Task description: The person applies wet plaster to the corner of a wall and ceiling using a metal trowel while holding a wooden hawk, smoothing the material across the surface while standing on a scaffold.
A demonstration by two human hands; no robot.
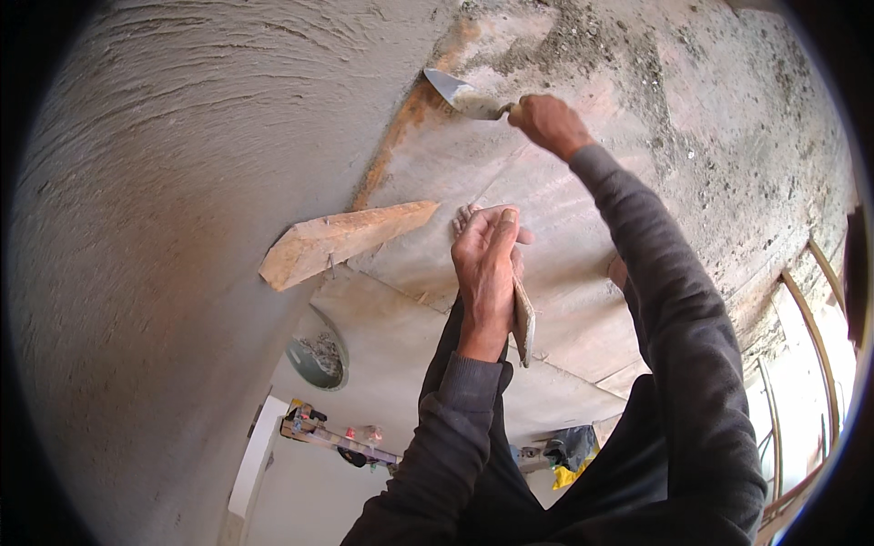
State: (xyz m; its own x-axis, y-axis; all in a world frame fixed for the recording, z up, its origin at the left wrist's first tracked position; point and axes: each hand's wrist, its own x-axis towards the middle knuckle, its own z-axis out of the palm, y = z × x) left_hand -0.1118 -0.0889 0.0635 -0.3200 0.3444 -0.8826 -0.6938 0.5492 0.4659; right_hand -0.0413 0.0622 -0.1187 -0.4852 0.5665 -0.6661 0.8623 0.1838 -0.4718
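Note:
My right hand (551, 126) is closed around the handle of a pointed trowel (473, 102). The trowel's tip lies at the brownish seam where the rough plastered wall (209, 136) meets the dusty floor (546, 182). Nearer to me, my left hand (492, 246) is closed with its thumb on top. Against its palm side is a thin flat board (524, 323), seen nearly edge-on; how the fingers grip it is hidden. Left of that hand, a rough wedge-shaped wooden block (346, 241) with nails sticking out sits by the wall.
Loose grey rubble (628, 73) is strewn over the floor at the far right. A round tub (319, 350) with grey material stands by the wall at left. Tools and bottles (350, 441), a black bag (572, 446) and wooden bars (810, 328) are around the edges.

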